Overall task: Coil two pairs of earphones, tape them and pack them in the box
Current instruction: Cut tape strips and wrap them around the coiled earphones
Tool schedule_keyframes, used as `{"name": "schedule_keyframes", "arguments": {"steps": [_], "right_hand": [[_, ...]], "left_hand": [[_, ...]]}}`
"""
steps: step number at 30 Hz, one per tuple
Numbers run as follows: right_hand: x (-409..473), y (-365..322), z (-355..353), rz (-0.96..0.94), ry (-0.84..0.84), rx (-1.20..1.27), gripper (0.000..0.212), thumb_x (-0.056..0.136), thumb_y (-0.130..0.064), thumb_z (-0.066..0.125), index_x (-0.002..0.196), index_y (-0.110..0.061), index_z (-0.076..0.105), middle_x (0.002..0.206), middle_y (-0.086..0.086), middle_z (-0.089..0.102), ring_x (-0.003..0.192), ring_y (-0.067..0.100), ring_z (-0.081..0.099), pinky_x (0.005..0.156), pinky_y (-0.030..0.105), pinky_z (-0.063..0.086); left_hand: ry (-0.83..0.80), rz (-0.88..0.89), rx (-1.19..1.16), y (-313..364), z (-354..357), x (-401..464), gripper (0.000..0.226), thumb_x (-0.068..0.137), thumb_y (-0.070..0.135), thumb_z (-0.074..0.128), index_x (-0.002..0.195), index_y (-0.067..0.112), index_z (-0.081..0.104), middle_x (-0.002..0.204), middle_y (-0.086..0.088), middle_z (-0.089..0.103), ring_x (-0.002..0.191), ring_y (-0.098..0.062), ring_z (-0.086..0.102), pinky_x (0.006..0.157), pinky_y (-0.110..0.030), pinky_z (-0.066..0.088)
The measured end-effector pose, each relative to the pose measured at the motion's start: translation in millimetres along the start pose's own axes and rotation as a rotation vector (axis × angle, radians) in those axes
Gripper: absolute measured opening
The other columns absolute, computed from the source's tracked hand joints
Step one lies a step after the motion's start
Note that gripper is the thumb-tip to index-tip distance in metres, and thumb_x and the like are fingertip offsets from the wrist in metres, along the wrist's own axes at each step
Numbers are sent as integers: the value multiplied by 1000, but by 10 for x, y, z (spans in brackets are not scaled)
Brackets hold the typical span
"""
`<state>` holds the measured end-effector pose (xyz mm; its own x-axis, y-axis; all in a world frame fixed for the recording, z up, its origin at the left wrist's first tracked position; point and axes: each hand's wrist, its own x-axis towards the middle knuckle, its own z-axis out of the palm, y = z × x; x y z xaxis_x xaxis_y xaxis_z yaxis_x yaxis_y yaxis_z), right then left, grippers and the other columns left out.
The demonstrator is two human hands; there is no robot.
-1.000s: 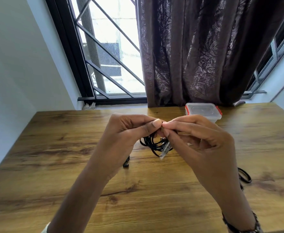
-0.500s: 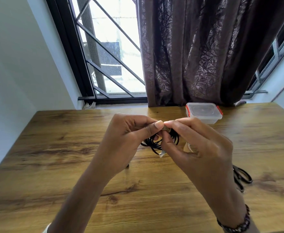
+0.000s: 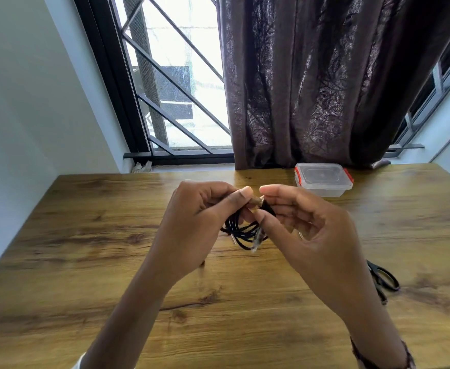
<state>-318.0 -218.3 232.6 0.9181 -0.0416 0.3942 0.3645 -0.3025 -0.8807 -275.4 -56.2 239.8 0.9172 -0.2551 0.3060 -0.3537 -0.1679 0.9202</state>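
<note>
I see my left hand point(image 3: 191, 222) and right hand point(image 3: 309, 222), fingers point(image 3: 241, 199) curled, pinching a black earphone coil point(image 3: 241, 233) above the desk point(image 3: 85, 235), apparently pressing tape point(image 3: 257, 202) round it; the closed box point(image 3: 322, 179) waits behind.

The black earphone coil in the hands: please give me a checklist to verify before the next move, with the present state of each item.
1. Coil held off the table by left hand and right hand: ok.
2. Brown tape on the coil between the fingertips: ok.
3. Tape wrapped fully round: cannot tell.
4. Box open to receive the coil: not ok, lid on.
5. Scissors on the table by the right hand: ok.
6. Second pair of earphones located: cannot tell.
</note>
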Motion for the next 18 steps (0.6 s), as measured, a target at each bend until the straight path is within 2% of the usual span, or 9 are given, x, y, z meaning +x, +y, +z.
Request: {"name": "schedule_keyframes", "arguments": {"steps": [2,4,6,8,10,11,13,15,18], "right_hand": [[-6,7,46,-17,51,-3,24,81,-10,76,103,-18,72,90,-11,75,84,3,71,74,14,54],[-8,7,78,-48,95,-48,21,81,-8,76,99,-18,74,87,-11,74,81,5,71,72,16,55],[-4,-3,94,-91,117,-119,18,80,-8,76,97,-16,75,85,-12,73,78,5,71,70,15,55],[7,-20,95,-120,122,-167,16,79,-8,76,93,-17,76,82,-14,72,75,4,70,67,11,53],[18,-19,81,-105,109,-158,16,78,-8,76,90,-18,76,79,-14,72,72,3,69,65,11,53],[21,-15,71,-86,103,-132,16,77,-8,76,89,-19,76,78,-14,73,71,4,70,64,12,54],[26,-5,50,-46,94,-74,17,77,-8,76,90,-19,76,78,-12,74,71,5,71,64,15,56],[32,0,40,-27,82,-40,18,77,-7,76,90,-20,77,78,-11,74,71,7,71,63,16,57],[38,-5,35,-15,74,-24,20,77,-7,77,92,-21,76,79,-12,75,71,6,72,64,16,56]], "left_hand": [[-3,5,-12,-17,6,-2,21,84,29,62,83,14,77,71,-5,74,70,-25,71,69,-37,59],[0,13,-17,-14,13,-5,19,84,28,63,81,16,78,71,-4,74,69,-23,71,65,-30,57],[3,13,-14,-20,8,-9,19,85,30,65,81,16,77,71,-3,74,69,-21,71,65,-30,56],[-6,17,8,-57,-1,-10,25,87,37,64,82,17,77,72,-8,74,70,-29,71,68,-43,58],[-21,15,3,-100,-13,-14,37,88,50,56,85,20,77,76,-24,70,74,-47,65,72,-60,53],[-15,11,-4,-114,-23,-19,41,87,55,53,89,21,76,78,-30,67,76,-50,63,74,-63,51],[14,33,19,-99,-30,-44,41,87,55,55,99,21,73,77,-19,69,75,-38,66,76,-50,55],[20,78,65,-54,-9,-83,30,87,41,63,111,24,70,85,8,73,83,-7,69,79,-27,54],[55,177,168,-19,41,-128,28,84,25,68,112,25,70,97,14,72,95,-1,67,82,-16,51]]}}
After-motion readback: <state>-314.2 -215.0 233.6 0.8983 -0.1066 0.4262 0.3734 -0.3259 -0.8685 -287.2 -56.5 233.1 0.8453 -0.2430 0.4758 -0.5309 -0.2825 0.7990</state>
